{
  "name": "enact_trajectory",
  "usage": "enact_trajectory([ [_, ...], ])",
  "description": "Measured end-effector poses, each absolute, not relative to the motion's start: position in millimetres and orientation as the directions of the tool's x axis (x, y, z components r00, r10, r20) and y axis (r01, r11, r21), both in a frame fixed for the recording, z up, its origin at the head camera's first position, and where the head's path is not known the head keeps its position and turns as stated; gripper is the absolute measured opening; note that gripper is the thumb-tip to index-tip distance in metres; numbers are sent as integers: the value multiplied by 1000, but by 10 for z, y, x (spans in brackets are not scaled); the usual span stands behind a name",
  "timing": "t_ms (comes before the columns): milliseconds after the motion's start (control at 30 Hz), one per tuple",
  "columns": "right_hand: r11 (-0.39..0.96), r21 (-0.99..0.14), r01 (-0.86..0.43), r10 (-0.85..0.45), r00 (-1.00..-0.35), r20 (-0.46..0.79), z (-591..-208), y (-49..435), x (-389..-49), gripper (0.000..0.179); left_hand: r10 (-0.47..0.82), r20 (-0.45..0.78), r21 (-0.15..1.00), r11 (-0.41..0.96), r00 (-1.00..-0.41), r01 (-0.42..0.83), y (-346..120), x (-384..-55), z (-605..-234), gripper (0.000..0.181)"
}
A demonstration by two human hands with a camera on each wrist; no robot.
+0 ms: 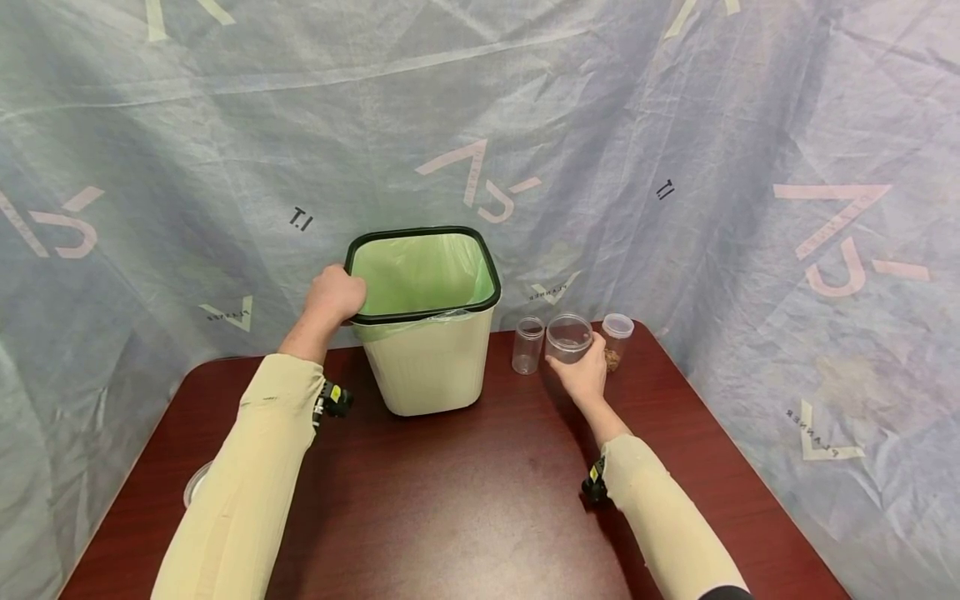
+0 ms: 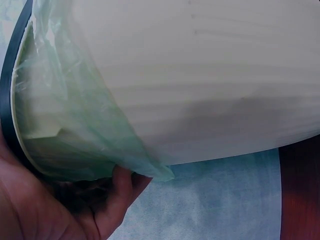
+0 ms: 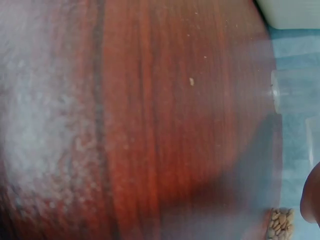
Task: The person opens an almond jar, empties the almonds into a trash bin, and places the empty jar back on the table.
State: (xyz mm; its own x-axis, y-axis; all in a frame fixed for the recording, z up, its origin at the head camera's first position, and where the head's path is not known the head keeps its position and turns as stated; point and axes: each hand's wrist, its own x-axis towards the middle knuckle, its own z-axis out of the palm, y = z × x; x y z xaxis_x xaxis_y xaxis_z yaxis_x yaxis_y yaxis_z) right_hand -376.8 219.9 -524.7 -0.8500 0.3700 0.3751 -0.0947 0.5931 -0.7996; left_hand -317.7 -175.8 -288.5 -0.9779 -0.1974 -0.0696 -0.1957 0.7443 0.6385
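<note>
My left hand (image 1: 336, 293) grips the dark rim of a cream trash bin (image 1: 431, 371) at its left side. A pale green bag (image 1: 420, 271) lines the bin and folds over the rim; in the left wrist view the bag (image 2: 75, 120) hangs outside, with curled fingers (image 2: 120, 195) at its edge. With my right hand (image 1: 585, 372) I hold a wide clear jar (image 1: 567, 329), lidless and seemingly empty. To its left stands a narrower clear jar (image 1: 528, 348). On the right is a lidded jar (image 1: 617, 333) with brown pieces at the bottom; the right wrist view shows these pieces (image 3: 280, 223).
A dark red wooden table (image 1: 465, 492) spreads in front of me. Grey printed sheeting (image 1: 600, 125) hangs behind it and along both sides. By my left sleeve lies a round clear item (image 1: 196, 486), mostly hidden. Tiny crumbs (image 3: 191, 81) dot the tabletop.
</note>
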Motion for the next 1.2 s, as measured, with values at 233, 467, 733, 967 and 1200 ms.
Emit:
enact_trajectory([
  [233,604,-790,-109,355,-850,389,-5301,2210,-3767,95,-191,-73,647,738,-979,-192,-1763,-3164,-2884,42],
  [467,624,-779,-52,365,-863,350,-5305,2207,-3727,97,-188,-79,654,731,-979,-193,-1766,-3148,-2868,40],
  [733,635,-773,2,374,-876,305,-5310,2206,-3707,96,-196,-62,640,745,-979,-189,-1774,-3156,-2873,47],
  [967,654,-754,52,383,-883,272,-5341,2212,-3695,93,-195,-72,641,743,-978,-195,-1768,-3155,-2866,47],
  [1200,677,-732,84,390,-884,259,-5352,2241,-3673,94,-197,-71,629,752,-978,-197,-1747,-3152,-2844,48],
])
